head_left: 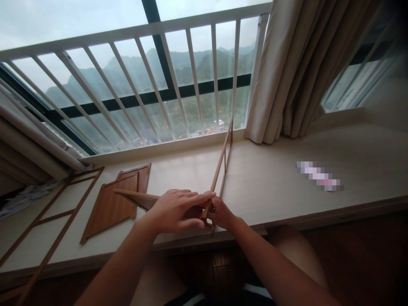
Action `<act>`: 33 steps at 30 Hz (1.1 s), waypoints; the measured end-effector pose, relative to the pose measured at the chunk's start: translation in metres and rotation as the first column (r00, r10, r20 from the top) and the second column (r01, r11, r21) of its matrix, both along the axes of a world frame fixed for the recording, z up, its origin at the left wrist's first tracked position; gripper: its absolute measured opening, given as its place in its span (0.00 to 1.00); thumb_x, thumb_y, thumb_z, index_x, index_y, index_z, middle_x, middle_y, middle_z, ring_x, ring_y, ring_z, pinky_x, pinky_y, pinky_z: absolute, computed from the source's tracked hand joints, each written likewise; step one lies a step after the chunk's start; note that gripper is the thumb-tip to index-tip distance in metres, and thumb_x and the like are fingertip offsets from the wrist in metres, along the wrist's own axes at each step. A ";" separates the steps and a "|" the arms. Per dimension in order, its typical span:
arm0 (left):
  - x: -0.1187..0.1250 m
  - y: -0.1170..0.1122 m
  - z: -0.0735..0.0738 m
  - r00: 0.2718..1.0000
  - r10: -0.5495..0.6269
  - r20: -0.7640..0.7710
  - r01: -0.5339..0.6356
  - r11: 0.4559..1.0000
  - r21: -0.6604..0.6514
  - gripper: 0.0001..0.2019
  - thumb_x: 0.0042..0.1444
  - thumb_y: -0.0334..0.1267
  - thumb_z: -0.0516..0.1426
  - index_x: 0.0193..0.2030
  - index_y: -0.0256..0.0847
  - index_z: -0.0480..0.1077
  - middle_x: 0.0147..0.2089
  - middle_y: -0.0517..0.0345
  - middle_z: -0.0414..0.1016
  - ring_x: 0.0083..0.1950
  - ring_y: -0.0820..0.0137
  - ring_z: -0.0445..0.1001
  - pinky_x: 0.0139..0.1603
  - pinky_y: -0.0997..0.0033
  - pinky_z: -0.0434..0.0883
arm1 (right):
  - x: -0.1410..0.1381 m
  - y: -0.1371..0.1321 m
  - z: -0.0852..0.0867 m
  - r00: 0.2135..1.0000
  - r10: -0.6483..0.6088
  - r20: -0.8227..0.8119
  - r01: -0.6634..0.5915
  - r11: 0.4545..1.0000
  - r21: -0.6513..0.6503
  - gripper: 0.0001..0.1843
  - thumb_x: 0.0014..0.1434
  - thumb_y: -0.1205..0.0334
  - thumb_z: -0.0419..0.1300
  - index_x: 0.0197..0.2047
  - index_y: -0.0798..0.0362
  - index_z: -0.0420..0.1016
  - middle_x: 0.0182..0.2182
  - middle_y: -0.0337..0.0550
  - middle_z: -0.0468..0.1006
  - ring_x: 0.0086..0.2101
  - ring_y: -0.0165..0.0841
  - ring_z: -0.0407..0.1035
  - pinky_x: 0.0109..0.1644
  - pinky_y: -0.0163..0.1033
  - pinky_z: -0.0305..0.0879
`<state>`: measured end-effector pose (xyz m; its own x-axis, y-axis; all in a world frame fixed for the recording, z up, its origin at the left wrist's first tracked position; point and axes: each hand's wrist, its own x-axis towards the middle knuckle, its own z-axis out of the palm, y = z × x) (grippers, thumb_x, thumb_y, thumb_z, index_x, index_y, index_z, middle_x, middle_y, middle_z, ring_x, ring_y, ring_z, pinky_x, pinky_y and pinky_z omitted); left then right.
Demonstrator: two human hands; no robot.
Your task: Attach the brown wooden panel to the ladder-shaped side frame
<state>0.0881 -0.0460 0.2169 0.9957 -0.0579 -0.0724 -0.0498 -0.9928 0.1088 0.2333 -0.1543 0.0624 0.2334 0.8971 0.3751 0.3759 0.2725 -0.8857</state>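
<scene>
My right hand is closed around the near end of a narrow brown wooden frame, which stands on edge and runs away toward the window. My left hand lies over a brown wooden panel, its fingers reaching to the frame's near end. The panel is tilted up off the sill and meets the frame near my fingers; the joint itself is hidden by my hands. Left of it, two more wooden panels lie flat, one partly over the other.
A second wooden frame with crossbars lies at the left, reaching past the sill's front edge. A white railing stands before the window. Curtains hang on both sides. A blurred-out pinkish item lies on the sill at right.
</scene>
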 end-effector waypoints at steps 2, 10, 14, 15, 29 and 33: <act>0.002 0.000 -0.001 1.000 0.003 0.010 -0.004 0.999 0.033 0.38 0.50 0.66 0.47 0.67 0.60 0.47 0.42 0.63 0.76 0.41 0.75 0.73 0.37 0.76 0.58 | 0.000 -0.002 0.004 1.000 -0.010 0.030 0.010 1.000 -0.002 0.17 0.53 0.50 0.62 0.33 0.58 0.74 0.31 0.41 0.69 0.35 0.26 0.60 0.41 0.32 0.59; 0.003 0.000 -0.009 0.998 0.012 0.069 -0.016 0.998 0.055 0.36 0.51 0.64 0.47 0.66 0.59 0.50 0.41 0.62 0.77 0.40 0.76 0.72 0.37 0.76 0.57 | -0.003 -0.014 0.007 0.978 -0.130 0.164 0.134 0.991 -0.008 0.19 0.55 0.50 0.61 0.43 0.56 0.73 0.40 0.46 0.72 0.42 0.32 0.62 0.48 0.38 0.60; 0.002 -0.001 -0.011 0.995 0.037 0.095 -0.043 0.997 0.060 0.34 0.51 0.64 0.47 0.65 0.60 0.52 0.40 0.63 0.77 0.40 0.76 0.72 0.37 0.76 0.57 | -0.003 -0.032 0.012 0.984 -0.106 0.141 0.109 0.994 -0.013 0.22 0.62 0.52 0.53 0.55 0.54 0.66 0.51 0.48 0.68 0.51 0.33 0.61 0.57 0.40 0.59; 0.002 -0.002 -0.010 0.994 0.040 0.098 -0.046 0.997 0.057 0.34 0.51 0.64 0.47 0.65 0.61 0.53 0.40 0.63 0.77 0.40 0.77 0.73 0.37 0.76 0.57 | -0.003 -0.037 0.015 0.988 -0.108 0.108 0.111 0.994 -0.018 0.21 0.64 0.54 0.49 0.57 0.53 0.64 0.52 0.48 0.67 0.52 0.32 0.60 0.59 0.40 0.59; 0.007 0.002 -0.010 0.992 0.019 0.125 -0.022 0.999 0.024 0.34 0.49 0.66 0.48 0.64 0.67 0.52 0.41 0.66 0.78 0.38 0.78 0.74 0.35 0.78 0.55 | 0.003 -0.080 0.038 0.944 -0.233 -0.233 0.245 0.969 0.024 0.09 0.66 0.59 0.48 0.47 0.52 0.55 0.41 0.45 0.74 0.40 0.26 0.68 0.52 0.40 0.66; 0.007 0.002 -0.011 0.993 0.018 0.118 -0.015 1.000 -0.026 0.35 0.49 0.66 0.48 0.64 0.65 0.53 0.45 0.65 0.78 0.43 0.76 0.74 0.38 0.80 0.58 | 0.000 -0.080 0.045 0.924 -0.245 -0.294 0.273 0.960 0.057 0.07 0.62 0.61 0.55 0.40 0.54 0.62 0.45 0.48 0.73 0.46 0.29 0.68 0.56 0.45 0.66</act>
